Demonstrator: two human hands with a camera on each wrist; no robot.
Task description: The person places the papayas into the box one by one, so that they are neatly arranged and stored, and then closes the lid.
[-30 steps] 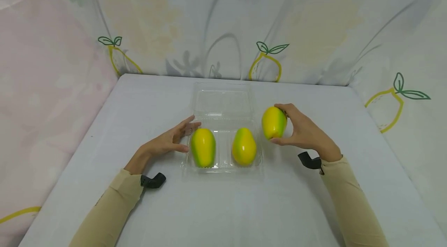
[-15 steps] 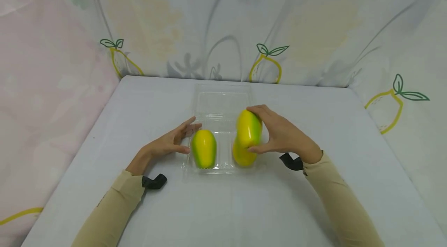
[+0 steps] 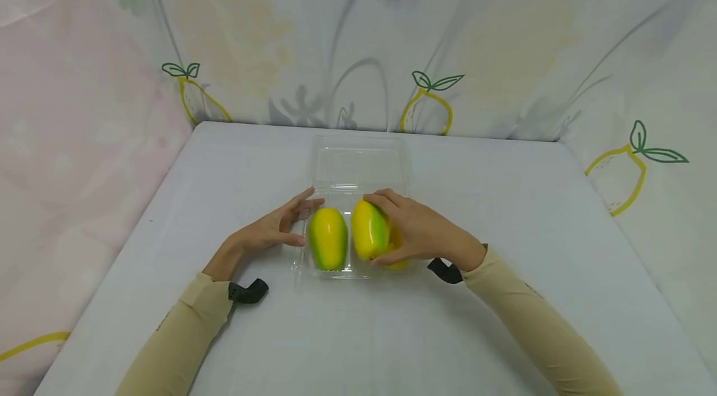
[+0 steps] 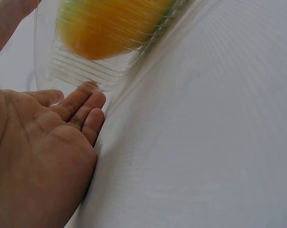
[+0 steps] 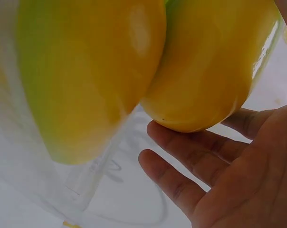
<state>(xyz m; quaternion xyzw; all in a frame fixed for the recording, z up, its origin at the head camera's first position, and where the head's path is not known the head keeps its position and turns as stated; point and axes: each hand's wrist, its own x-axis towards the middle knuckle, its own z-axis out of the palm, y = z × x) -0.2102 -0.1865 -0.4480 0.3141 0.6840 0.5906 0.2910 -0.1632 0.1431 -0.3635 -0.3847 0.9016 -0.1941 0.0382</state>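
Note:
In the head view a clear plastic clamshell box (image 3: 354, 273) lies with its lid folded back. One yellow-green mango (image 3: 328, 239) occupies its left side. A second mango (image 3: 398, 248), mostly covered by my right hand, sits on the right side. My right hand (image 3: 417, 231) grips a third mango (image 3: 368, 231) between thumb and fingers, over the middle of the box. In the right wrist view the fingertips reach under the end of the held mango (image 5: 205, 61). My left hand (image 3: 269, 229) has its fingers spread at the box's left wall (image 4: 81, 66).
The box's lid (image 3: 358, 162) extends toward the back of the white-covered table (image 3: 358, 334). A printed cloth wall (image 3: 358, 41) with lemon drawings rises behind the table. Dark wrist cameras (image 3: 249, 291) sit at both cuffs.
My right hand has carried its mango leftward from the box's right side, over the right mango, and down to the middle. The left hand stays at the box's side.

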